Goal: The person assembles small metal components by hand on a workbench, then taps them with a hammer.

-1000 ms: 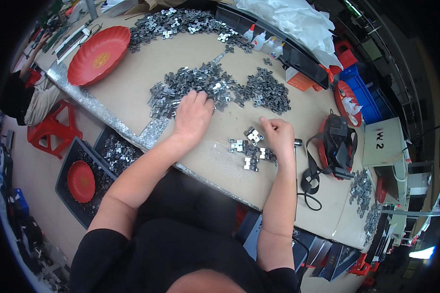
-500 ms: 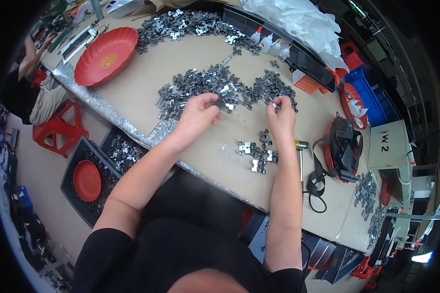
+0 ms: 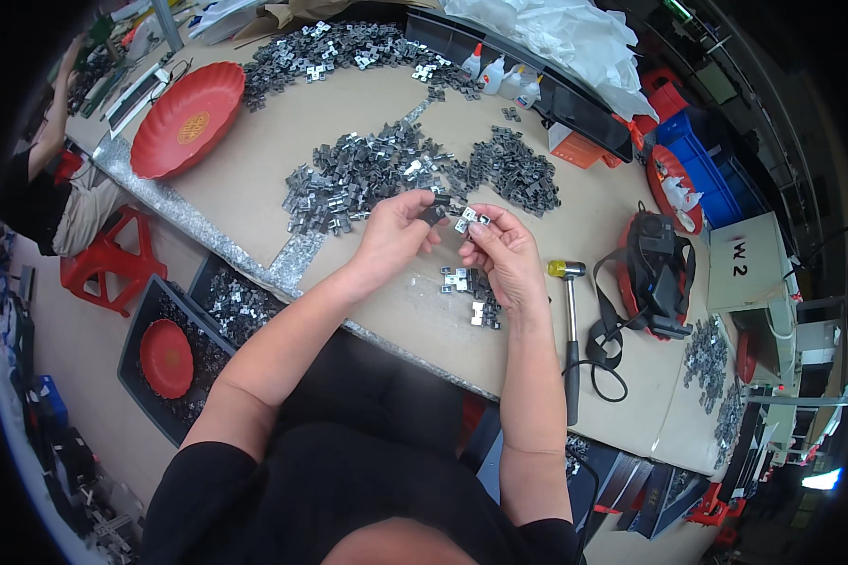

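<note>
My left hand (image 3: 398,234) pinches a small dark metal piece (image 3: 434,211) between thumb and fingertips. Close beside it on the right, my right hand (image 3: 505,254) grips a small shiny metal bracket (image 3: 470,219). The two pieces are nearly touching; whether they meet I cannot tell. Beyond the hands lies a heap of small metal parts (image 3: 353,174), with a second, darker heap (image 3: 513,169) to its right. Several loose silver parts (image 3: 459,281) rest on the table just below my right hand, which partly hides them.
A yellow-headed hammer (image 3: 571,320) lies right of my right forearm, near a black strapped device (image 3: 658,273). Red plate (image 3: 187,118) stands far left. Small bottles (image 3: 492,75) line the back by a black tray. Parts bins (image 3: 165,377) sit low left; another person (image 3: 47,179) is beyond.
My right hand has moved left from the darker heap to my left hand, now holding a shiny bracket in plain view. The view has shifted slightly.
</note>
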Tool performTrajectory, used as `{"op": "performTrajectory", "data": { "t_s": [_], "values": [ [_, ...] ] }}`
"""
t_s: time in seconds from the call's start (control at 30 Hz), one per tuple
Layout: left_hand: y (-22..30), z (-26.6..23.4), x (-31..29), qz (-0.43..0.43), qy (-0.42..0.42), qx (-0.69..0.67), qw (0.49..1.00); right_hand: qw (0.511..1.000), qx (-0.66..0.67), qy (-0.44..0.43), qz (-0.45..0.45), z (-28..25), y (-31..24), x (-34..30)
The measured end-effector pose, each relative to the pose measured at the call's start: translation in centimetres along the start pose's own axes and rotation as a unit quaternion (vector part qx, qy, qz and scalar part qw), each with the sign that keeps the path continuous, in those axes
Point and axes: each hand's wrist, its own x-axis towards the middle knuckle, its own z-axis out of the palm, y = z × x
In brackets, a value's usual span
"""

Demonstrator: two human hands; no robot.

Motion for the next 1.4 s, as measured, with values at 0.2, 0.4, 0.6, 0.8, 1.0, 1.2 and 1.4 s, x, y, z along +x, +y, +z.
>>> {"op": "performTrajectory", "data": {
  "t_s": [0.2, 0.4, 0.6, 0.8, 1.0, 1.2, 1.4],
  "values": [
    [-0.1, 0.2, 0.3, -0.009, -0.042, -0.209, 0.977, 0.999, -0.036, 0.007, -0.019, -0.7, 0.4, 0.1],
    [-1.0, -0.1, 0.6, -0.016, -0.042, -0.241, 0.970, 0.989, -0.144, 0.032, 0.003, -0.4, 0.0, -0.1],
    [-1.3, -0.2, 0.6, -0.006, -0.014, -0.232, 0.973, 0.998, -0.029, 0.056, -0.015, 0.2, 0.9, 0.2],
    [-1.6, 0.1, 0.7, 0.001, -0.025, -0.218, 0.976, 0.995, -0.089, 0.041, -0.019, 0.6, 1.8, 0.4],
    [-1.3, 0.0, 0.6, 0.006, -0.031, -0.198, 0.980, 0.993, -0.101, 0.060, -0.028, 0.5, 1.5, 0.3],
    [-1.3, 0.5, 0.4, 0.039, -0.040, -0.141, 0.988, 0.991, -0.125, 0.052, 0.003, 0.2, 1.3, 0.1],
    [-1.7, 0.2, 0.4, 0.060, -0.059, -0.108, 0.991, 0.993, -0.108, 0.035, 0.027, -0.3, 1.2, 0.3]
  ]
}}
